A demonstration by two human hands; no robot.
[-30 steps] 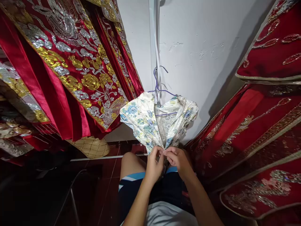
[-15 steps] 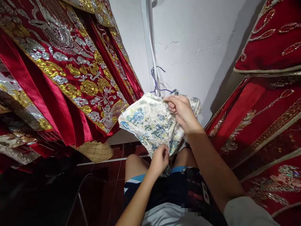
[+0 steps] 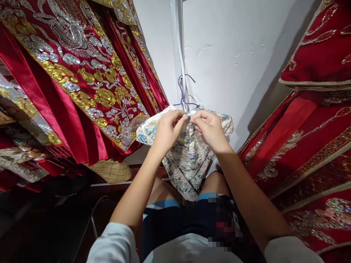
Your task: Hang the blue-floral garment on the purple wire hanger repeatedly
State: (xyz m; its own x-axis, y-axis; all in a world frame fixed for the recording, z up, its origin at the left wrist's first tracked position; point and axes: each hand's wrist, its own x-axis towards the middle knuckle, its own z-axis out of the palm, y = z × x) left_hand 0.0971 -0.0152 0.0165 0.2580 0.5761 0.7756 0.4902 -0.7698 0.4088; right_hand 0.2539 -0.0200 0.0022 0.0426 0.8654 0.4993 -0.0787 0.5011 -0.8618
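A cream floral garment (image 3: pixel 189 160) with blue and yellow flowers hangs in front of me on a purple wire hanger (image 3: pixel 181 91). My left hand (image 3: pixel 171 126) pinches the left side of its neckline between thumb and finger. Close beside it, my right hand (image 3: pixel 208 128) pinches the right side of the same neckline. The fingertips of both hands nearly meet at the collar's middle. Below them the front is parted, and its paler patterned inner face shows. Whatever small fastening may lie between the fingertips is hidden.
Red robes (image 3: pixel 104 84) with gold and silver sequins hang at the left. More red embroidered cloth (image 3: pixel 309 120) hangs at the right. Behind the hanger are a white wall (image 3: pixel 225 47) and a pale vertical strip (image 3: pixel 177 44). A quilted gold piece (image 3: pixel 112 171) sits low at left.
My left hand has risen from the garment's lower front edge to the neckline, beside my right hand. The front has come apart, baring the inside. My right hand stays at the collar.
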